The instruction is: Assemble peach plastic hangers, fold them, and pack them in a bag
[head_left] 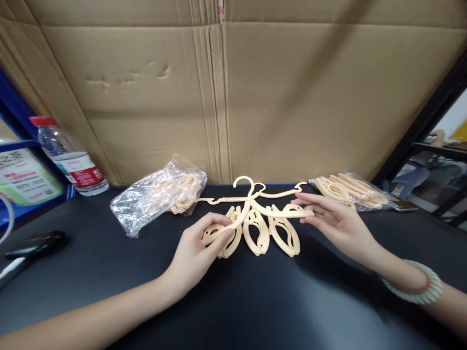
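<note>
The tall brown corrugated cardboard sheet (pixel 146 97) stood across the back, perhaps to screen off the workspace; before it stretched the smooth black tabletop (pixel 255 311), presumably chosen as a working surface; on it, behind the hands, lay a spread beige plastic hanger (pixel 280 195).

In front of that, the held beige plastic hanger with a curled hook (pixel 272 212) was at the middle, its arms spread, probably kept between both hands so that neither side swung loose; the left hand (pixel 197 248) had its thumb and forefinger closed on one arm; the right hand (pixel 341 226) curved half open around the other arm's tip, though I could not tell whether it gripped.

The crinkled clear plastic bag (pixel 146 194) and the flatter clear plastic packet (pixel 352 192), each with beige pieces inside, sat to either side, likely for easy reach; smaller still, three folded beige plastic hangers (pixel 258 248) lay side by side below the hook, perhaps grouped to keep them together.
</note>
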The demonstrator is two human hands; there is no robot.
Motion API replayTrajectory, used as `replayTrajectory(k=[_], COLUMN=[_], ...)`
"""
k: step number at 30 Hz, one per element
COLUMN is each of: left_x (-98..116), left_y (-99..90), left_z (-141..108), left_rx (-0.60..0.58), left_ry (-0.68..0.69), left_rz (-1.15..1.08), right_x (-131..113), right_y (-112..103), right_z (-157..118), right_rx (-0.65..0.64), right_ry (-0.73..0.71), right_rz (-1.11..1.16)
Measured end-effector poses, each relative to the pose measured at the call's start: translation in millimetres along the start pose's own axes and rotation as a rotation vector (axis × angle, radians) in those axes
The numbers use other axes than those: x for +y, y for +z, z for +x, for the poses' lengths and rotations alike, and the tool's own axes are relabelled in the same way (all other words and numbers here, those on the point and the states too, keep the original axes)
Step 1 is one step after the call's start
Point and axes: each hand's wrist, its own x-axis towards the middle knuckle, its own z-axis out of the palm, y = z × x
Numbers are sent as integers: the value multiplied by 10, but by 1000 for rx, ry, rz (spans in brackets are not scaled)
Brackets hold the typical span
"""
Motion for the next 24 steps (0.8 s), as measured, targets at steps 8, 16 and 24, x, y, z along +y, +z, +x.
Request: replayTrajectory(k=[8, 16, 24], left_x=[-8, -5, -9], left_y=[19, 46, 65], left_z=[28, 25, 31], left_rx=[84, 71, 30], left_ry=[-72, -145, -158], left_rz=[-176, -411, -525], right_x=[65, 242, 103], right_y=[-106, -190, 23], right_z=[55, 80, 24], right_rx=[37, 0, 5], right_ry=[207, 187, 258], right_rz=[317, 378, 458])
